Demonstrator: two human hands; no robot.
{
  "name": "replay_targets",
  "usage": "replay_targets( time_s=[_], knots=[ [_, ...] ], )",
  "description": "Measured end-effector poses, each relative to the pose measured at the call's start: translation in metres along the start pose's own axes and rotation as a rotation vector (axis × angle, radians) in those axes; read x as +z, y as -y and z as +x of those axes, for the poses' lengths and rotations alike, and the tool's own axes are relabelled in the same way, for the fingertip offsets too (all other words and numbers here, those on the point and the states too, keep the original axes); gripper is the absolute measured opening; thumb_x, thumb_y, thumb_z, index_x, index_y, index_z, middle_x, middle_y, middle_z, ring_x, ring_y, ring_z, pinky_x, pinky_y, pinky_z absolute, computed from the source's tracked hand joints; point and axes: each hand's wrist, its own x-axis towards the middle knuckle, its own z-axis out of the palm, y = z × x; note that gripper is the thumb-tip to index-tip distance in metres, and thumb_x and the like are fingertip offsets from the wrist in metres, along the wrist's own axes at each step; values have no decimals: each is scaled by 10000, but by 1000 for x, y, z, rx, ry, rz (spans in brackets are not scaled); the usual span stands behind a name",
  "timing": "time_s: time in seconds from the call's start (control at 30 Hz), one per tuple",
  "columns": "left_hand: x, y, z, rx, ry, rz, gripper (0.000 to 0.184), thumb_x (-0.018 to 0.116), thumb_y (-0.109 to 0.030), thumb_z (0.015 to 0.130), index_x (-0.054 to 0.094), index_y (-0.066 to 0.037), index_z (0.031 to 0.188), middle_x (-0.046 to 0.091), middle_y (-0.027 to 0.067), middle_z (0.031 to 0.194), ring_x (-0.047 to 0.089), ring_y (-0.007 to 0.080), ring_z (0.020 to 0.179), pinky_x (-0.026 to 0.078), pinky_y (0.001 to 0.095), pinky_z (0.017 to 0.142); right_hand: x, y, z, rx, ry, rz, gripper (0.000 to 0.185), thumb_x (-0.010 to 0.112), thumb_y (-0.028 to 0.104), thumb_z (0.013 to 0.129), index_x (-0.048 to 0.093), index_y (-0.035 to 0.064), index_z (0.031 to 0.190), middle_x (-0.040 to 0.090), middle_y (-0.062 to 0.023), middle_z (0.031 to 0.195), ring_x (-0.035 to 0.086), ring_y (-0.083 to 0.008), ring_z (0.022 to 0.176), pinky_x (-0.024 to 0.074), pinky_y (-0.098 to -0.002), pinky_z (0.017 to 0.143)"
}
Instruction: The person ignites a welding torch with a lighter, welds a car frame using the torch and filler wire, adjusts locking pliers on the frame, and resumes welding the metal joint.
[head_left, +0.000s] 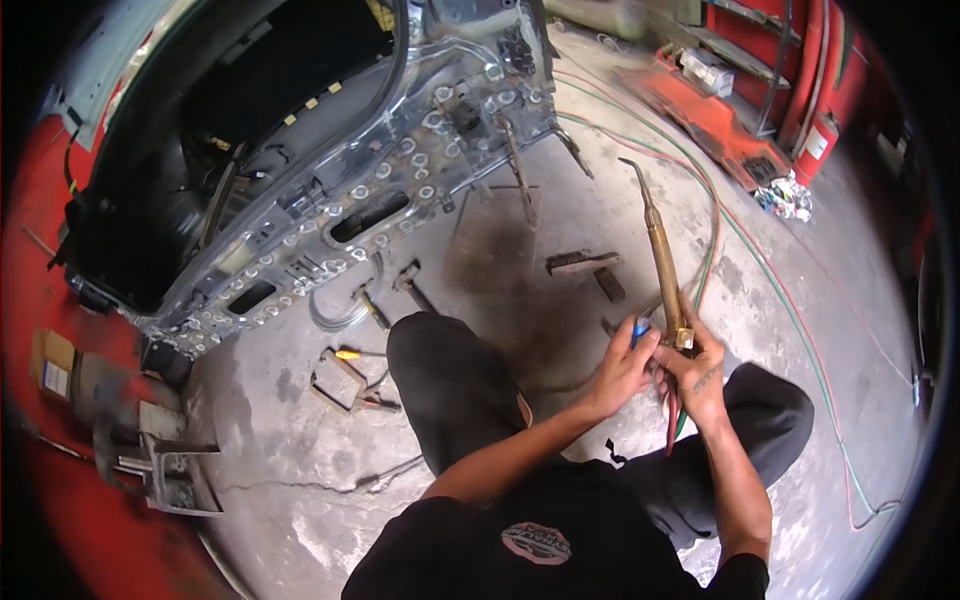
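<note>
Brass-coloured torch (661,262), long, w/ thin bent tip; R hand (700,368), fingers grasping its base; L hand (622,372), fingers pinching sm. blue object (640,328). Shirt logo (536,543): text illegible.

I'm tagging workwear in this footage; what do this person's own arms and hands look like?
The left hand and right hand show no gloves. A dark, tattoo-like marking sits near the right wrist. Both forearms are bare, without visible watch or bracelet. The sleeves are short and black, matching the shirt.
</note>
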Motion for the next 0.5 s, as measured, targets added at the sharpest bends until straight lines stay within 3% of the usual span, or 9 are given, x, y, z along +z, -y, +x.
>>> replay_targets(
  time_s=[0.33, 0.47, 0.5],
  knots=[
    [-10, 21, 16, -85, -43, 34, 226, 514, -348, 1127, 526, -123, 1145, 496, -15, 782, 411, 45, 539, 312, 222, 455, -15, -32, 21, 123, 68, 159, 754, 663, -59, 948, 381, 94, 1631, 658, -43, 791, 604, -103, 592, 512, -247, 519],
    [-48, -23, 47, -65, -72, 253, 324, 501, -396, 1126, 585, -98, 1221, 532, -1, 799, 443, 62, 556, 364, 242, 477, -42, -6, 30, 222, 94, 218, 805, 691, -66, 884, 383, 50, 1618, 674, -85, 913, 618, -121, 578, 510, -246, 483],
    [-63, -37, 60, -2, -139, 265, 341, 492, -403, 1127, 599, -91, 1216, 527, -8, 762, 448, 60, 549, 377, 243, 480, -56, -1, 34, 255, 127, 275, 795, 695, -103, 861, 421, 38, 1594, 678, -112, 1010, 642, -147, 595, 534, -273, 475]
  ],
)
